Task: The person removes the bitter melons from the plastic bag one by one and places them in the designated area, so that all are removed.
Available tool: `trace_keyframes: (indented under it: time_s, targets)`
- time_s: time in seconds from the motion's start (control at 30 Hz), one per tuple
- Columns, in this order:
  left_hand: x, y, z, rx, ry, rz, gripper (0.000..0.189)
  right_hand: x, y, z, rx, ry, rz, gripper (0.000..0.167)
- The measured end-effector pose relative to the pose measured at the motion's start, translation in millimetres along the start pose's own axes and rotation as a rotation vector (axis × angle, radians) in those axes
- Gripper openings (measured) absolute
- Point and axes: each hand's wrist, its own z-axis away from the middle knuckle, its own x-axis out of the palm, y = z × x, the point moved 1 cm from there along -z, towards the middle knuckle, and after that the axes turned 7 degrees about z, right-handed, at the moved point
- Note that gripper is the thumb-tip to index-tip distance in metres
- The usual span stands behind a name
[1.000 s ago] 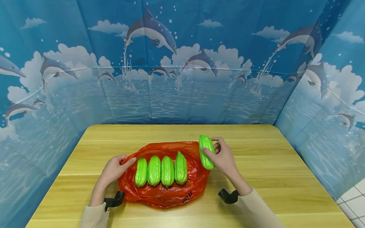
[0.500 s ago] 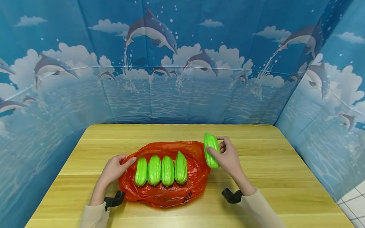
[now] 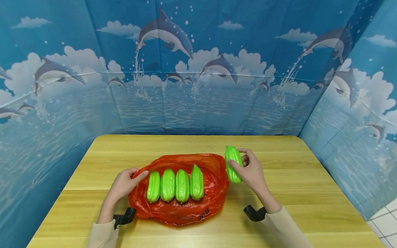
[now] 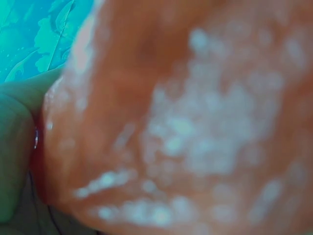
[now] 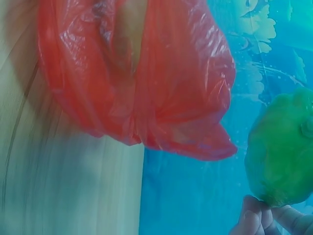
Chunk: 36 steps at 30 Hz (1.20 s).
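A red plastic bag point(image 3: 213, 174) is spread wide on the table, with several glossy, ribbed green gourds point(image 3: 167, 185) lying side by side within its rim. At its left side, my left hand point(image 3: 125, 182) pinches the rim between thumb and fingers. My right hand point(image 3: 251, 173) holds another green gourd point(image 3: 233, 163) just right of the bag, thumb on the near side and fingers behind. In the right wrist view, that gourd point(image 5: 281, 152) shows end-on above the fingertips, apart from the bag point(image 5: 142, 98). Red plastic point(image 4: 186, 122) fills most of the left wrist view, blurred.
The light wooden table point(image 3: 286, 194) extends around the bag on all sides. A blue dolphin-print curtain point(image 3: 197, 102) hangs behind the table and along both sides. White floor tiles point(image 3: 392, 215) show at the lower right.
My right hand has moved a little to the right with the gourd, from over the bag's right rim to beside it. My left hand and the other gourds have stayed put.
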Motion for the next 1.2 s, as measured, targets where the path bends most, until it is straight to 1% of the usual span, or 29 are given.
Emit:
trace_keyframes:
  time_s: [0.4, 0.83, 1.2]
  targets:
    - [-0.5, -1.7, -3.1, -0.003, -0.003, 0.009, 0.04, -3, 10, -1.4, 0.02, 0.019, 0.009, 0.052]
    - [-1.8, -0.7, -4.0, -0.007, -0.013, 0.0, 0.044, -7, 18, -0.7, 0.035, 0.023, 0.015, 0.055]
    - [-1.4, -3.8, -5.5, 0.0, -0.01, -0.005, 0.042, -9, 26, -1.5, 0.063, 0.021, 0.045, 0.054]
